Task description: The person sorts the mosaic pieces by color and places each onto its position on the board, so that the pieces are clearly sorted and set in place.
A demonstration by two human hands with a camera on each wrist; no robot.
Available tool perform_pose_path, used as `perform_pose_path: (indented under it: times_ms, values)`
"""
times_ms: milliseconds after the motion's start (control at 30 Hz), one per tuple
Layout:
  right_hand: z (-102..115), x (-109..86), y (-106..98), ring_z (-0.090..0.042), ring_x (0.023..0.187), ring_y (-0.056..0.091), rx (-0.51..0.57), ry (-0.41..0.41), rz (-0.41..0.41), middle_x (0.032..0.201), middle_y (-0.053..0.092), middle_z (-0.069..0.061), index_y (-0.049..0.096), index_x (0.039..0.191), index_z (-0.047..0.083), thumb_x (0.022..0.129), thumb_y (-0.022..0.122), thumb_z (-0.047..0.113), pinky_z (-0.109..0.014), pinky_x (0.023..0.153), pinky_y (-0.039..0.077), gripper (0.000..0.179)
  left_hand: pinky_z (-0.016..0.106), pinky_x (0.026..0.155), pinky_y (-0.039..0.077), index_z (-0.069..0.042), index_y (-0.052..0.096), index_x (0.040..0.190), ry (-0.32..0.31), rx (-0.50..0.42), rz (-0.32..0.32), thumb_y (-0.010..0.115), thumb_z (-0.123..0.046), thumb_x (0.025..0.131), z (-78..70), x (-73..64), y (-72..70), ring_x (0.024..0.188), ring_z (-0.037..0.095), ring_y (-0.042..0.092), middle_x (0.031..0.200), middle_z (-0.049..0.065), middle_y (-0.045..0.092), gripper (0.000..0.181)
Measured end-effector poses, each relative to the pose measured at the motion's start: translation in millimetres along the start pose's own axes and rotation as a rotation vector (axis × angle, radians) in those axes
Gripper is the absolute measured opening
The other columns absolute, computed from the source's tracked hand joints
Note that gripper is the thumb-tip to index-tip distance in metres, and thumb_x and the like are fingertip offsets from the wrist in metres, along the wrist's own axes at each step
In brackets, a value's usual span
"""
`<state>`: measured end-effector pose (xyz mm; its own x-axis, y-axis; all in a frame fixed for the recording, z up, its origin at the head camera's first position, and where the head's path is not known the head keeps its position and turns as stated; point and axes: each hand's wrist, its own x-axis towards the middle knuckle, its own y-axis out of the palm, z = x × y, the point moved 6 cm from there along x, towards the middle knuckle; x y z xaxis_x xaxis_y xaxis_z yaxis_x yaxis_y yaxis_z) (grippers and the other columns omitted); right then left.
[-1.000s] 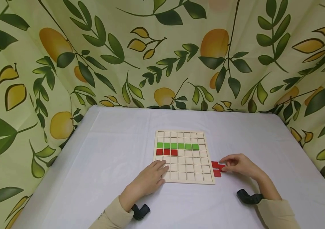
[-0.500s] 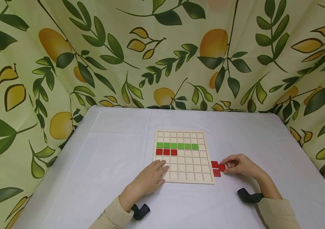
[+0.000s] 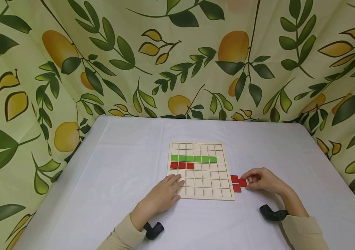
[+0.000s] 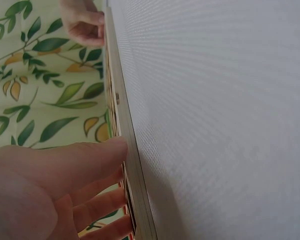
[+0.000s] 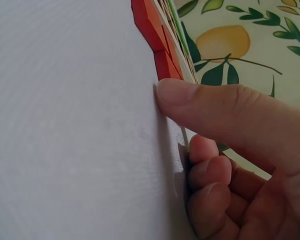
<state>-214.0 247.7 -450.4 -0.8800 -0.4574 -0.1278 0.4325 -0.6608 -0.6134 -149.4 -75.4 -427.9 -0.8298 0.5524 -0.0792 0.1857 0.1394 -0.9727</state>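
Observation:
A pale wooden grid board (image 3: 206, 175) lies on the white table. Its third row carries several green square tiles (image 3: 194, 158), and three red square tiles (image 3: 182, 165) fill the left of the row below. My left hand (image 3: 162, 194) rests on the board's lower left corner, fingers spread over the cells; its thumb (image 4: 110, 152) lies along the board's edge. Three loose red tiles (image 3: 237, 188) lie flat beside the right edge. My right hand (image 3: 264, 180) pinches the outermost loose tile (image 3: 242, 182) at its edges between thumb and forefinger, the other fingers curled under.
A white cloth (image 3: 127, 149) covers the table. Behind and on both sides hangs a curtain (image 3: 177, 62) printed with leaves and fruit. Black wrist devices (image 3: 272, 213) sit at both cuffs.
My right thumb and forefinger have drawn back slightly to the right, so more of the outermost red tile shows. The left hand and the board stay in place.

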Motion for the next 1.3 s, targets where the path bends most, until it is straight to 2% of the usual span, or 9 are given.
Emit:
perform_pose_path:
  times_ms: [467,1300]
  values:
    - [1.2,-0.2,-1.3,0.003,0.063,0.043,0.009,-0.070,-0.013,0.072,0.051,0.010,0.071,0.097,-0.006,0.076,0.078,0.006,-0.015,0.050,0.039,0.025,0.043,0.115,0.041,-0.007,0.052,0.138,-0.003,-0.017,-0.005,0.059,-0.022,0.094,0.2,-0.2,-0.2,0.138,0.031,0.044,0.149,0.013,0.047,0.047]
    - [0.0,-0.1,-4.1,0.001,0.067,0.045,0.009,-0.014,-0.040,0.074,0.052,0.006,0.071,0.102,-0.004,0.078,0.078,0.011,-0.016,0.054,0.040,0.029,0.041,0.116,0.040,-0.008,0.052,0.138,0.001,-0.005,-0.003,0.059,-0.022,0.094,-0.3,0.2,0.0,0.138,0.031,0.045,0.148,0.012,0.047,0.047]
